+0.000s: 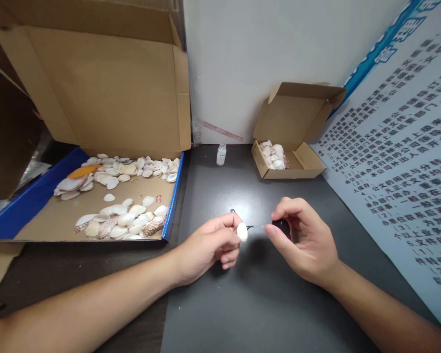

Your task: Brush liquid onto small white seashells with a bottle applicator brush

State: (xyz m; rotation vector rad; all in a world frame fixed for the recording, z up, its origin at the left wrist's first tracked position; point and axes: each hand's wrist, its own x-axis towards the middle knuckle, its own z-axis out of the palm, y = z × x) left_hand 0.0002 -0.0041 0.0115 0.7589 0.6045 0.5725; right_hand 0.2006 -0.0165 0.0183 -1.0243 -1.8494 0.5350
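My left hand (216, 240) pinches a small white ribbed seashell (242, 232) between thumb and fingers, over the middle of the dark table. Facing it, my right hand (308, 240) is closed around a black brush cap (281, 226). From the cap a thin clear stem runs left to a dark tip (249, 227) at the shell's edge; whether the two touch I cannot tell. A small dark object (232, 211) shows just behind my left fingers, too small to name. Farther back stands an uncapped little glass bottle (221, 155) with a pale label.
On the left, a large open cardboard box (51, 215) with blue sides holds many loose shells and an orange piece (84, 171). A smaller open box (294, 172) with white shells is at the back right. A printed poster (397, 147) borders the right side.
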